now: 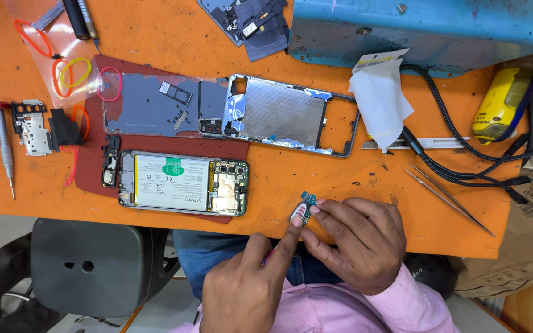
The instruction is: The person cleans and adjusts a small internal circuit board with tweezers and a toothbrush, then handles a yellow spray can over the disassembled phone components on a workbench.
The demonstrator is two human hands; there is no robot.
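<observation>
Small board: a little teal circuit piece [304,206] lies on the orange mat [353,179] at its near edge, right of the opened phone and just beyond both hands.
Long axis: it appears to run from far to near, tilting slightly left at the near end; too small to judge more finely.
Left hand [251,280]: comes up from the near side, index finger stretched out with its tip pressing the near end of the small board; the other fingers are curled in, and a thin pink thing shows under them, too hidden to name.
Right hand [356,237]: rests on the mat just right of the board, fingers bent, the fingertips [317,205] touching the board's right edge; it steadies rather than clasps.
Nearer hand: both touch it; the left from the near side, the right from the right.
Opened phone [183,184]: lies flat on a dark red pad [94,176], back off; inside sit a white battery and a green board at its right end.
Metal frame [291,115]: empty, further back, beside a grey back cover [149,105].
Tweezers [448,198]: on the mat, well right of the hands, untouched.
Screwdriver [4,145]: far left, well apart.
</observation>
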